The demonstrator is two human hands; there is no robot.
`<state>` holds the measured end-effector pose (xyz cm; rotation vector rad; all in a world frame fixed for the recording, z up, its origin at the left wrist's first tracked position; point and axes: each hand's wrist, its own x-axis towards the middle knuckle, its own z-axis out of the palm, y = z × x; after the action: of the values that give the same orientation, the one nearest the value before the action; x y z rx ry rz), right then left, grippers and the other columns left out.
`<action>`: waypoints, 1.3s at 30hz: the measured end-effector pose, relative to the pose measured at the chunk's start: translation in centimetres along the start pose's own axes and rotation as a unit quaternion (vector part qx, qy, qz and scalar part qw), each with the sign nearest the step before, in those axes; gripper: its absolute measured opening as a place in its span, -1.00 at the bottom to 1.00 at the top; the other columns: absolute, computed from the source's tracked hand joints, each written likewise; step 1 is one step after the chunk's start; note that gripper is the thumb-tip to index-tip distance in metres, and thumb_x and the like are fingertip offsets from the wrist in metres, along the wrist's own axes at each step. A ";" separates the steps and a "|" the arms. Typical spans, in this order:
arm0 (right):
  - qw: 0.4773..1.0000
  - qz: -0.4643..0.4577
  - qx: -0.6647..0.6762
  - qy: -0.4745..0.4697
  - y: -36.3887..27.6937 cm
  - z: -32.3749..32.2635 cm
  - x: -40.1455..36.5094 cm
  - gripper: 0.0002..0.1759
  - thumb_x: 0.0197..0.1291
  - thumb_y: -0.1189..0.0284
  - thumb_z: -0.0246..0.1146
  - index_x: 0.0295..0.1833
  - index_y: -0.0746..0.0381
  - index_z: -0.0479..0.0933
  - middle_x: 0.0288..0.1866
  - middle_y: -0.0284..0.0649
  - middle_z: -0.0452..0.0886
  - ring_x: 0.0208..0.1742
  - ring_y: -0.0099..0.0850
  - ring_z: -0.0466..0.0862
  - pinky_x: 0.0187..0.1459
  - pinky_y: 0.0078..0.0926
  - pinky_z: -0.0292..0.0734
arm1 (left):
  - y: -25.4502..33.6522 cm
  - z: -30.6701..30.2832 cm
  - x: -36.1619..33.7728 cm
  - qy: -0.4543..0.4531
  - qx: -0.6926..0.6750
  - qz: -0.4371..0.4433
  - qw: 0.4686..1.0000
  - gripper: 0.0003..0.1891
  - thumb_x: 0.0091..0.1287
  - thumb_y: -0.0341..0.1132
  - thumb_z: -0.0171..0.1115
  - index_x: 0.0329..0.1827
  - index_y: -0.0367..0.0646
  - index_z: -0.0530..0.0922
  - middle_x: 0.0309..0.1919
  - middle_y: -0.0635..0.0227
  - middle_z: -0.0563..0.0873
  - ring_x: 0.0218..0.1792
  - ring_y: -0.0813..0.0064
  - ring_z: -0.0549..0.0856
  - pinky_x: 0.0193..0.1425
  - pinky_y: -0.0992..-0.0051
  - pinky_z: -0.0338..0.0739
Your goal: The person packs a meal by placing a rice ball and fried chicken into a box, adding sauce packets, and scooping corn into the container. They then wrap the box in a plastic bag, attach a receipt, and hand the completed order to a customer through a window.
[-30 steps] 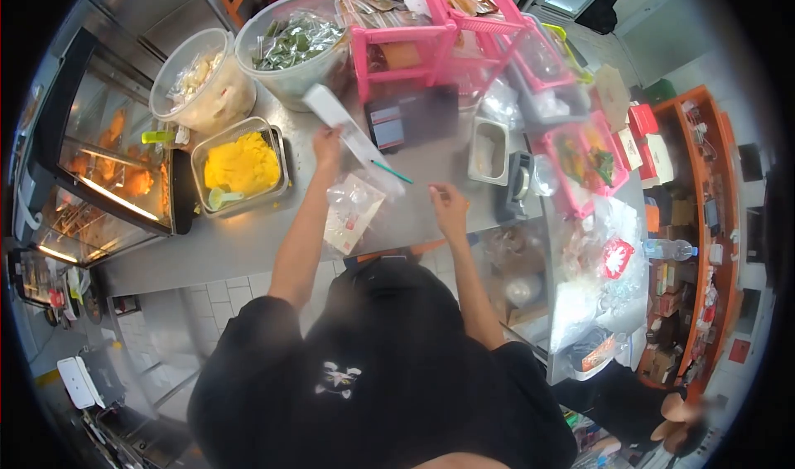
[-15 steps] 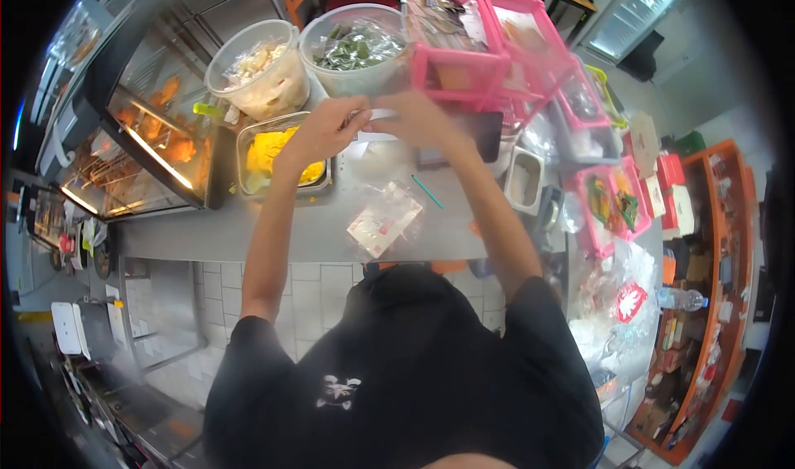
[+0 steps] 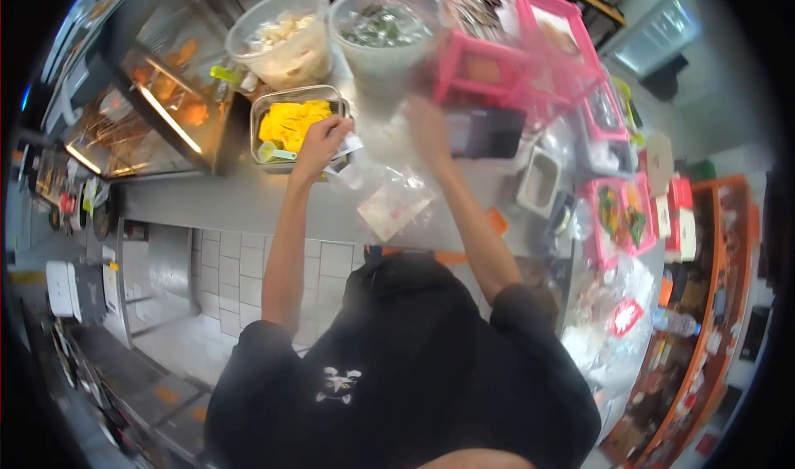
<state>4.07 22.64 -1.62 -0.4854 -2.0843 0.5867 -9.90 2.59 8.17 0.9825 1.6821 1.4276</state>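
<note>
My left hand (image 3: pixel 323 142) is closed on a small white paper (image 3: pixel 351 143), just right of the steel tray (image 3: pixel 337 96) of yellow food (image 3: pixel 290 127). A pale green-handled scoop (image 3: pixel 281 154) lies at that tray's front. Motion smears my right hand (image 3: pixel 427 125), raised over the counter left of a dark flat device (image 3: pixel 489 132); its fingers and anything in them cannot be made out. Between my forearms a clear plastic bag with a printed paper packet (image 3: pixel 392 210) lies on the counter.
Two clear tubs (image 3: pixel 286 67) (image 3: pixel 385 55) stand at the back, beside pink baskets (image 3: pixel 480 65). A glass warming cabinet (image 3: pixel 166 104) is at left. To the right are a small steel container (image 3: pixel 540 179), a pink tray of greens (image 3: pixel 614 212) and plastic bags (image 3: pixel 609 311).
My hands have moved apart, the left now beside the yellow food with the white paper. The whole view has shifted, and the scoop now shows.
</note>
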 end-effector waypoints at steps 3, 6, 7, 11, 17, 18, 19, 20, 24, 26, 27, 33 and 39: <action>0.975 0.151 -0.156 0.044 0.0 -1.9 -2.6 -0.56 0.23 0.28 0.29 0.15 0.28 0.51 0.16 0.04 0.55 0.21 -0.04 0.48 0.21 -0.12 0.33 | -6.0 -1.4 -1.6 0.150 0.147 0.033 0.977 -0.76 0.48 -0.16 0.06 -0.22 -0.13 0.55 -0.51 0.59 0.47 -0.47 0.78 0.41 -0.40 0.69 0.27; 0.979 0.171 -0.072 0.086 0.0 -7.9 -7.5 -0.53 0.20 0.24 0.31 0.15 0.27 0.52 0.15 0.01 0.54 0.18 -0.01 0.48 0.23 -0.11 0.30 | -6.1 -0.6 -6.7 0.169 -0.103 -0.175 0.965 -0.72 0.49 -0.04 -0.04 -0.29 0.02 0.49 -0.58 0.63 0.35 -0.59 0.78 0.30 -0.51 0.70 0.14; 0.973 0.182 -0.077 0.120 -0.9 -11.0 -9.4 -0.60 0.18 0.28 0.31 0.07 0.27 0.55 0.05 -0.03 0.58 0.11 -0.06 0.52 0.20 -0.16 0.32 | -7.0 -0.6 -8.7 0.146 -0.051 -0.157 0.975 -0.77 0.46 -0.13 0.05 -0.19 -0.09 0.53 -0.51 0.56 0.48 -0.48 0.75 0.43 -0.39 0.66 0.30; 0.853 0.340 -0.347 0.194 -3.5 -23.8 -16.6 -0.67 0.20 0.25 0.27 -0.04 0.26 0.59 -0.16 -0.08 0.61 -0.02 -0.09 0.57 0.10 -0.16 0.39 | -5.1 3.2 -13.7 0.036 0.084 -0.148 0.985 -0.79 0.42 -0.25 0.18 -0.17 -0.23 0.61 -0.41 0.47 0.68 -0.41 0.69 0.58 -0.30 0.60 0.45; 0.679 0.713 -0.021 0.176 2.6 -33.5 -23.3 -0.53 0.30 0.13 0.23 0.06 0.33 0.56 -0.17 -0.14 0.62 -0.17 -0.25 0.64 -0.23 -0.28 0.55 | -2.4 11.0 -11.9 -0.127 0.135 -0.068 0.980 -0.74 0.37 -0.21 0.22 -0.27 -0.29 0.62 -0.44 0.23 0.70 -0.42 0.45 0.68 -0.27 0.43 0.48; 0.675 0.721 0.057 0.144 4.6 -34.3 -24.9 -0.58 0.30 0.14 0.24 0.07 0.25 0.54 -0.11 -0.16 0.59 -0.17 -0.23 0.65 -0.27 -0.33 0.55 | -3.3 12.2 -11.2 -0.172 0.174 -0.059 0.968 -0.72 0.38 -0.18 0.20 -0.24 -0.28 0.61 -0.40 0.14 0.70 -0.38 0.29 0.69 -0.25 0.34 0.49; 0.668 0.723 0.134 0.112 5.9 -34.5 -25.8 -0.62 0.30 0.15 0.25 0.09 0.17 0.53 -0.04 -0.18 0.55 -0.16 -0.22 0.66 -0.31 -0.37 0.55 | -4.4 13.0 -10.4 -0.216 0.212 -0.048 0.952 -0.70 0.39 -0.15 0.17 -0.22 -0.26 0.60 -0.37 0.06 0.70 -0.34 0.13 0.70 -0.22 0.26 0.49; 0.668 0.723 0.135 0.113 6.2 -34.4 -25.5 -0.62 0.30 0.15 0.25 0.09 0.17 0.53 -0.04 -0.18 0.55 -0.16 -0.22 0.66 -0.31 -0.37 0.55 | -6.0 13.6 -9.8 -0.216 0.213 -0.048 0.952 -0.70 0.39 -0.15 0.17 -0.22 -0.26 0.60 -0.37 0.06 0.70 -0.34 0.13 0.70 -0.22 0.26 0.49; 0.638 0.708 0.189 0.236 5.0 -33.9 -24.7 -0.70 0.28 0.28 0.28 -0.02 0.25 0.51 -0.03 -0.14 0.54 -0.09 -0.17 0.65 -0.14 -0.35 0.65 | -12.1 15.2 -9.0 -0.264 0.284 -0.038 0.921 -0.70 0.47 -0.14 0.05 -0.18 -0.25 0.50 -0.45 0.05 0.62 -0.37 0.12 0.62 -0.22 0.28 0.45; 0.637 0.674 0.218 0.306 4.2 -33.1 -25.4 -0.73 0.27 0.33 0.29 -0.07 0.31 0.50 -0.02 -0.15 0.54 -0.07 -0.16 0.65 -0.07 -0.32 0.68 | -13.1 15.3 -8.9 -0.190 0.259 -0.051 0.946 -0.71 0.48 -0.14 0.02 -0.15 -0.24 0.49 -0.44 0.06 0.63 -0.35 0.10 0.64 -0.22 0.26 0.45; 0.669 0.600 0.244 0.364 4.2 -32.2 -26.7 -0.69 0.26 0.37 0.29 -0.03 0.39 0.51 -0.07 -0.10 0.57 -0.09 -0.22 0.65 -0.09 -0.28 0.70 | -11.7 15.5 -8.7 -0.173 0.289 -0.081 0.938 -0.69 0.44 -0.10 0.07 -0.18 -0.21 0.53 -0.37 0.06 0.69 -0.27 -0.04 0.67 -0.18 0.15 0.49; 0.712 0.637 -0.028 0.293 5.6 -30.3 -28.0 -0.81 0.19 0.48 0.27 -0.34 0.43 0.55 -0.39 -0.18 0.66 -0.48 -0.40 0.66 -0.43 -0.47 0.64 | -8.7 17.4 -7.5 -0.118 0.154 -0.025 0.981 -0.68 0.40 -0.15 0.19 -0.28 -0.30 0.60 -0.47 0.10 0.69 -0.43 0.29 0.68 -0.30 0.35 0.47; 0.803 0.588 0.008 -0.098 1.5 -29.2 -22.9 -0.72 0.13 0.27 0.41 -0.28 0.31 0.68 -0.32 -0.26 0.71 -0.33 -0.48 0.67 -0.21 -0.49 0.57 | -5.4 19.4 -5.9 -0.105 0.087 -0.029 0.990 -0.70 0.37 -0.18 0.23 -0.24 -0.32 0.66 -0.50 0.16 0.71 -0.50 0.49 0.64 -0.36 0.44 0.47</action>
<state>40.87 18.02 -3.10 -1.8071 -1.7417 1.3830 9.34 5.56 0.38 1.1271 1.6836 1.1134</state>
